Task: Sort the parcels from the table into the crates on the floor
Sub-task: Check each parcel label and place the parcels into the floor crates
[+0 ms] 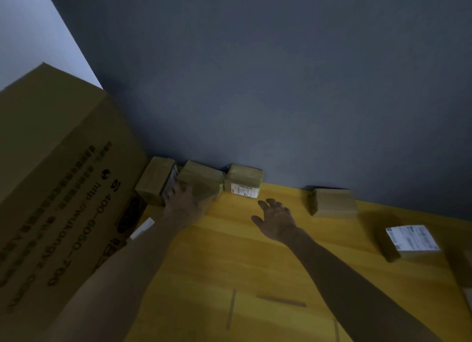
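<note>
Matt cardboard parcels [201, 182] on a smooth yellow wooden table [255, 265].

Left hand [181, 200] rests on a taped brown cardboard parcel [204, 180] just right of the big printed cardboard carton [58, 188]. Further right, right hand [274, 220] hovers spread-fingered near a white-labelled small brown parcel [244, 180].

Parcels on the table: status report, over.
Left hand on the taped parcel by the wall, grip unclear. Right hand open, short of the labelled parcel. Big carton crowds the left side.
</note>
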